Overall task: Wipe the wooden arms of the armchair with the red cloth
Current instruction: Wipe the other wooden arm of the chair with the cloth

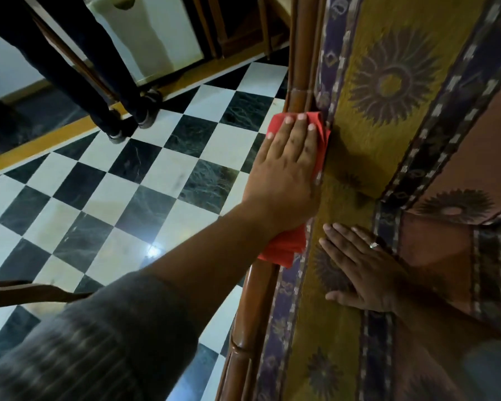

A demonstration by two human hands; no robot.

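Observation:
The armchair's wooden arm [300, 53] is a glossy brown bamboo-like rail that runs from the top centre down to the bottom centre. My left hand [287, 172] lies flat along it, pressing the red cloth [284, 250] onto the wood. The cloth shows beyond my fingertips and under my wrist; the rail beneath it is hidden. My right hand [365, 270], with a ring on one finger, rests spread open on the patterned yellow and purple cushion [388, 82] just right of the rail. It holds nothing.
Left of the chair lies a black and white checkered floor [128, 183]. Another person's legs in dark trousers [99, 68] stand at the upper left, near a white cabinet [156, 33]. A wooden piece [26, 290] juts in at the lower left.

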